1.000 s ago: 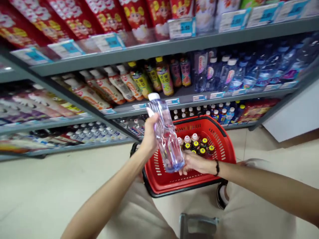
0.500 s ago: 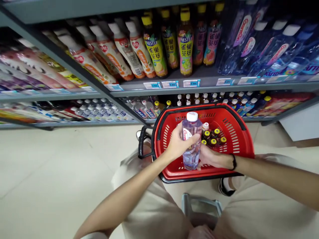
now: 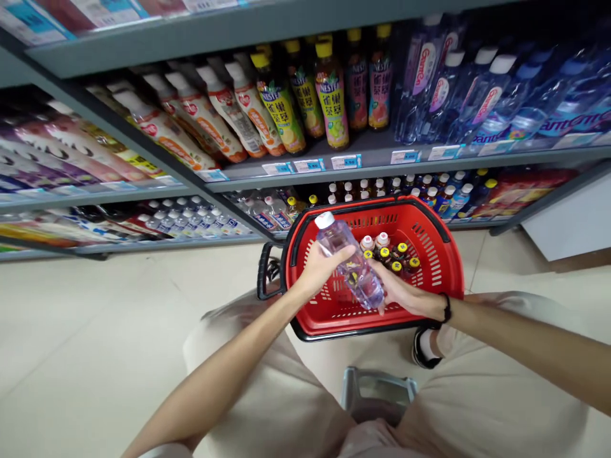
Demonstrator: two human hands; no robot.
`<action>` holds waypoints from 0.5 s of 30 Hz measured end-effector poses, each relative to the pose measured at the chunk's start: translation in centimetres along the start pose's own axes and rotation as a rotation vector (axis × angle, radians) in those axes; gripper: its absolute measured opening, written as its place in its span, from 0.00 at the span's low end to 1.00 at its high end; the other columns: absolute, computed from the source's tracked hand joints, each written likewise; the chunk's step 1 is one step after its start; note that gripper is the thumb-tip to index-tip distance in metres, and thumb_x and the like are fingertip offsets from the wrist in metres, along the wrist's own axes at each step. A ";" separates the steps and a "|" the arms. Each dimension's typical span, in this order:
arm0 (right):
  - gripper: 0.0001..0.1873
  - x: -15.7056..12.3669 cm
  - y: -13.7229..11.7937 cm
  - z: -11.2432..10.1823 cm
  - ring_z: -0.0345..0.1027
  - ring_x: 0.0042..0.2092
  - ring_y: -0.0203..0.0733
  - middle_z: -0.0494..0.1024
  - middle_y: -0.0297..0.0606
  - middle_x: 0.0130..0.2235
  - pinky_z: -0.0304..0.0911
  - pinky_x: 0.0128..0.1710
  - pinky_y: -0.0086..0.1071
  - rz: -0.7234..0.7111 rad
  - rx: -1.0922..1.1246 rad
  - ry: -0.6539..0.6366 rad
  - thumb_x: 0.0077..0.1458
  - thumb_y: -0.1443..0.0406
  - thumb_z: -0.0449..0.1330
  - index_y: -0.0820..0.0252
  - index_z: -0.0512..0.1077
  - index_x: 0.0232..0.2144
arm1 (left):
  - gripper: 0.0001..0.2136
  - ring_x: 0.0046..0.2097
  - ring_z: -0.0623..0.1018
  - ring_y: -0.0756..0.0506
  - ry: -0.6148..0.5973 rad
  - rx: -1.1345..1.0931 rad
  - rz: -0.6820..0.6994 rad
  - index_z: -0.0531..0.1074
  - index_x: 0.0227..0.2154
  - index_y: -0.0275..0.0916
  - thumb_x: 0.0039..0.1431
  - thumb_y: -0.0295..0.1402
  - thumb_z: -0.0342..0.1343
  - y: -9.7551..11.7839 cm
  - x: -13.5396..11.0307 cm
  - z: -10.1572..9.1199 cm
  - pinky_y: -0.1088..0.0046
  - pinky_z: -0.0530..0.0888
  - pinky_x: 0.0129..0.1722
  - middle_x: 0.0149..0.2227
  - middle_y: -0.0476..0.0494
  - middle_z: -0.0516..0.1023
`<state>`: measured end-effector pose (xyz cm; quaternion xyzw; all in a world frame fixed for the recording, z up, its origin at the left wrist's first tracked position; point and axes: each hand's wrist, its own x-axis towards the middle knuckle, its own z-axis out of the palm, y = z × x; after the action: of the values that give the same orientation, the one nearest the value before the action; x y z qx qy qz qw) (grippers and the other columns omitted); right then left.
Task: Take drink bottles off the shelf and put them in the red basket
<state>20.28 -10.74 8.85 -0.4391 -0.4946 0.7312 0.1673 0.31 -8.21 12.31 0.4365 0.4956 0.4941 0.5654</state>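
Drink shelves [image 3: 200, 39], pale floor [image 3: 95, 343], bottles [image 3: 384, 253] in basket [image 3: 454, 261]

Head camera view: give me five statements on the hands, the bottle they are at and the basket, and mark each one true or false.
1. The left hand grips a clear bottle. True.
2. This bottle is capped in yellow. False: its cap is white.
3. The bottle is tilted over the red basket. True.
4. The right hand is reaching into the shelf. False: it is over the basket, at the bottle's lower end.
5. A dark band circles the right wrist. True.
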 end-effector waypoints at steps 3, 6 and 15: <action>0.35 -1.4 -0.5 0.0 0.76 0.45 0.47 0.78 0.47 0.51 0.78 0.28 0.30 -0.082 0.043 -0.103 0.61 0.41 0.65 0.59 0.71 0.57 | 0.21 0.40 0.81 0.45 0.090 -0.113 -0.087 0.80 0.38 0.37 0.43 0.42 0.78 2.7 -2.2 -0.2 0.66 0.78 0.49 0.40 0.43 0.84; 0.39 -1.8 -0.4 0.6 0.77 0.42 0.46 0.79 0.44 0.49 0.78 0.28 0.31 -0.122 0.026 -0.239 0.52 0.49 0.75 0.60 0.68 0.59 | 0.20 0.38 0.81 0.46 0.153 -0.189 -0.124 0.81 0.38 0.40 0.43 0.41 0.78 5.2 -4.0 0.2 0.66 0.79 0.45 0.39 0.45 0.84; 0.32 -1.0 -0.1 2.4 0.79 0.42 0.49 0.83 0.43 0.46 0.77 0.40 0.38 -0.200 -0.289 -0.084 0.50 0.54 0.77 0.60 0.75 0.53 | 0.23 0.33 0.79 0.47 0.030 -0.184 -0.139 0.81 0.34 0.36 0.38 0.43 0.79 3.0 -2.3 1.5 0.70 0.76 0.37 0.34 0.44 0.82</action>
<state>18.92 -12.76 9.69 -0.3762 -0.6422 0.6499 0.1538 1.40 -10.09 15.73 0.3397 0.4855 0.5036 0.6287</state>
